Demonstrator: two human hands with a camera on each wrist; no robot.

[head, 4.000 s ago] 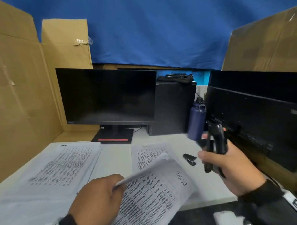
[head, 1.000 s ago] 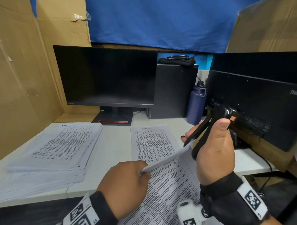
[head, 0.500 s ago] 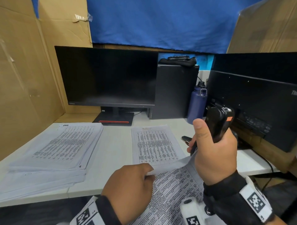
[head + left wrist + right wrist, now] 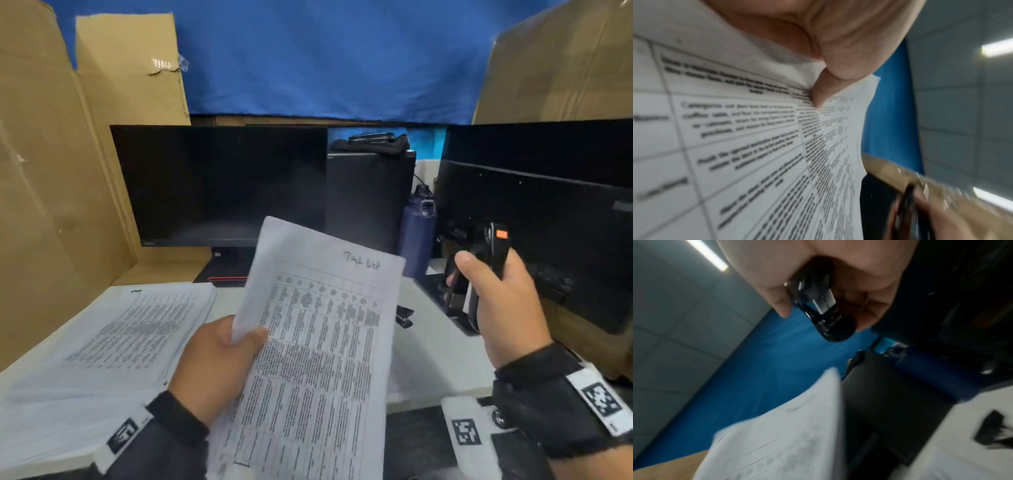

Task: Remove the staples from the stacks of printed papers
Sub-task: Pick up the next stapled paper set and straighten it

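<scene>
A stack of printed papers (image 4: 318, 342) with a table and a handwritten note is held up, tilted, in front of the monitor. My left hand (image 4: 239, 337) pinches its left edge, thumb on the front, fingers behind. In the left wrist view the thumb (image 4: 820, 94) presses the sheet (image 4: 756, 129). To the right, apart from the papers, my right hand (image 4: 496, 301) grips a black stapler-like tool (image 4: 493, 253) with an orange mark, upright. The right wrist view shows the tool (image 4: 824, 318) in my fingers and the papers (image 4: 787, 426) below. No staple is visible.
A big pile of printed sheets (image 4: 120, 342) lies on the white desk (image 4: 445, 359) at left. A small black staple remover (image 4: 404, 315) sits behind the held papers. Monitor (image 4: 219, 185), black tower (image 4: 370, 198), blue bottle (image 4: 418, 233) and second monitor (image 4: 548, 205) line the back and right.
My left hand has lifted the papers from low over the desk edge to upright before the monitor. My right hand with the tool has drawn away to the right.
</scene>
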